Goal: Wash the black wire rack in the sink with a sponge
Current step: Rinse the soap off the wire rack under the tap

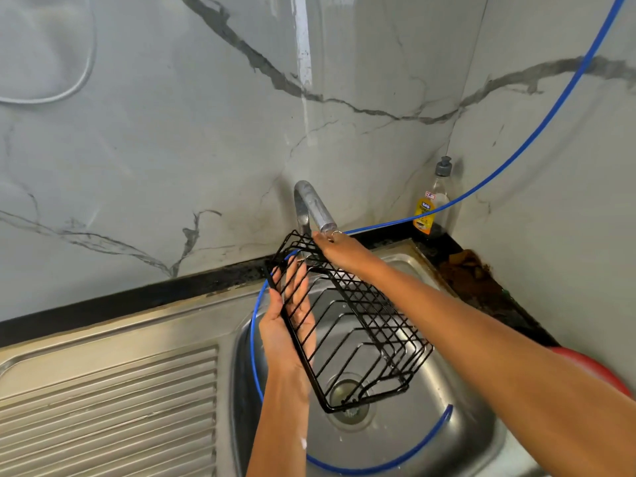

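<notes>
Fingers (296,284) of the left hand (287,325) are straight and a little spread, lying flat behind the rack's (347,321) long rim and propping it from the far side; the thumb seems to hook the near edge, though I cannot tell how firmly. Right hand (339,247) reaches to the rack's top end under the tap (311,208), its fingers curled over the upper wires; the tips are hidden, so whether it pinches one wire or several is unclear.

One black wire rack, held tilted over the sink (464,432) bowl, its low corner just above the drain (347,395), apparently not touching the steel. It looks light and stiff, and its coated wire is likely slick when wet. The thick outer rim is the safest hold; the thin inner dividers could bend.

Counted: one rack, one tap, one sink with one drain, one soap bottle (430,204) in the corner, one blue hose (516,149) looping through the bowl, two hands. No sponge is in sight
</notes>
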Action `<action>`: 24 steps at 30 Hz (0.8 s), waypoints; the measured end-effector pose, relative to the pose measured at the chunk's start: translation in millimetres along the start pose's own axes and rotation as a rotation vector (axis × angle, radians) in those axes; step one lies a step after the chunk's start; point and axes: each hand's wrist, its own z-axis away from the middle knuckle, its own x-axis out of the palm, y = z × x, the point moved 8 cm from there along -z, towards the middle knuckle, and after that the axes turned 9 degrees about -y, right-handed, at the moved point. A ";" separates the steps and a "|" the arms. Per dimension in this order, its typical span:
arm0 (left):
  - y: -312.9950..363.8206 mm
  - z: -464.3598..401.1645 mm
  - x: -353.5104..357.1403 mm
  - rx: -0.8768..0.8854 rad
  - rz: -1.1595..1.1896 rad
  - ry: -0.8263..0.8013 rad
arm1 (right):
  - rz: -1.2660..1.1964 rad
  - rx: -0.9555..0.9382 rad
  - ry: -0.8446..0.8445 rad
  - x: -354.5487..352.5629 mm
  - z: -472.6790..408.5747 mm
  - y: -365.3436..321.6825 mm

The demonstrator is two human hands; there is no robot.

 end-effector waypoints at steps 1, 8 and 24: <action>0.0 -0.3 -2.6 0.015 0.019 0.006 | 0.024 -0.007 -0.010 2.6 0.3 0.6; 1.2 -7.5 -22.5 0.049 0.232 0.062 | 0.287 -0.127 -0.117 9.7 10.4 -7.5; 9.2 8.7 -68.5 -0.119 -0.187 0.227 | 0.418 -0.098 -0.277 6.0 16.4 -35.8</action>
